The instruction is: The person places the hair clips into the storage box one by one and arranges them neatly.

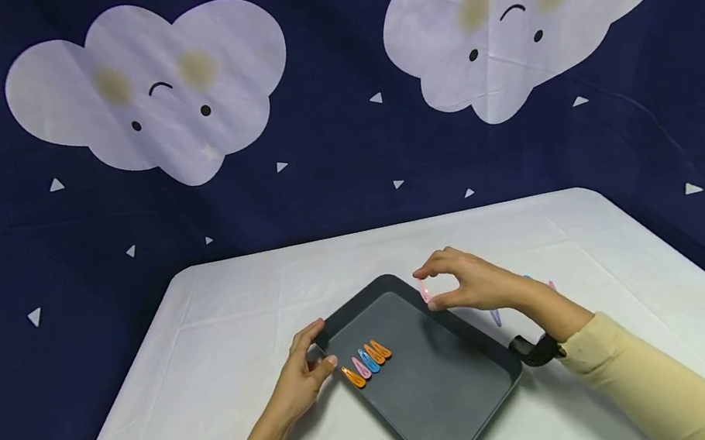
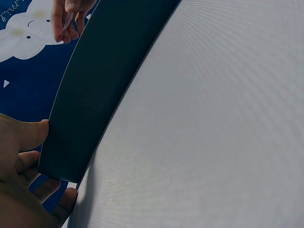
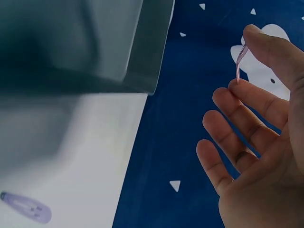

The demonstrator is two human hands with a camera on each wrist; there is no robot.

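Note:
A pink hair clip [image 1: 425, 290] is pinched between thumb and forefinger of my right hand [image 1: 470, 282], above the tray's upper right edge. The right wrist view shows the clip [image 3: 240, 61] edge-on, with the other fingers of that hand [image 3: 256, 128] spread. My left hand [image 1: 299, 367] grips the left corner of the dark grey tray [image 1: 438, 386]; in the left wrist view, thumb and fingers of the hand [image 2: 23, 166] lie around the tray's corner [image 2: 90, 99]. Inside the tray, by its left edge, several clips lie in a slanted row, among them an orange one [image 1: 353, 377], a pink one [image 1: 360, 368] and a blue one [image 1: 369, 360].
On the white table [image 1: 215, 401], right of the tray, lies a purple clip [image 1: 496, 317], also visible in the right wrist view [image 3: 27, 207]. Partly behind my right forearm are a pink clip [image 1: 551, 285] and a bit of blue. A dark blue cloth with clouds hangs behind.

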